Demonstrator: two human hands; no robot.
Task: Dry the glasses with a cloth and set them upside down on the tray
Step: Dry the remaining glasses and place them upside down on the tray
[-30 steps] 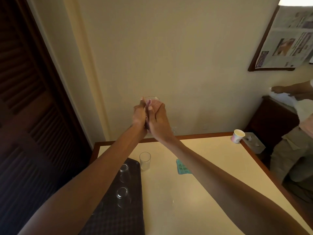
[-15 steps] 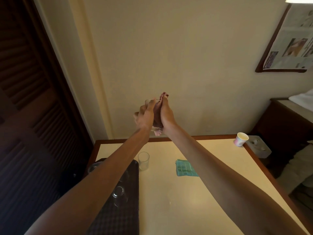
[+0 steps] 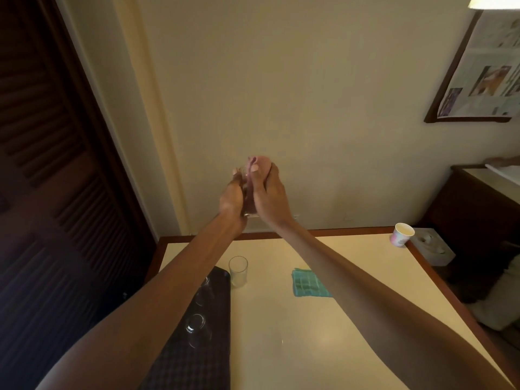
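Observation:
Both my hands are raised in front of the wall, above the far edge of the table. My left hand (image 3: 232,197) grips a clear glass (image 3: 247,192), mostly hidden between the palms. My right hand (image 3: 268,197) presses a pink cloth (image 3: 260,161) onto the glass; the cloth bulges out at the top. On the table stands another clear glass (image 3: 238,271), upright, beside the dark tray (image 3: 194,358). An upside-down glass (image 3: 197,329) sits on the tray, and a second one (image 3: 204,291) shows partly behind my left forearm.
A folded teal cloth (image 3: 308,283) lies on the cream table (image 3: 323,347) right of the upright glass. A paper cup (image 3: 401,234) stands at the far right corner. A dark louvred door fills the left. Another person's hand (image 3: 503,160) rests on a dark cabinet at right.
My right hand has turned around the glass, and the pink cloth now sits on top instead of between the palms. The view has shifted slightly.

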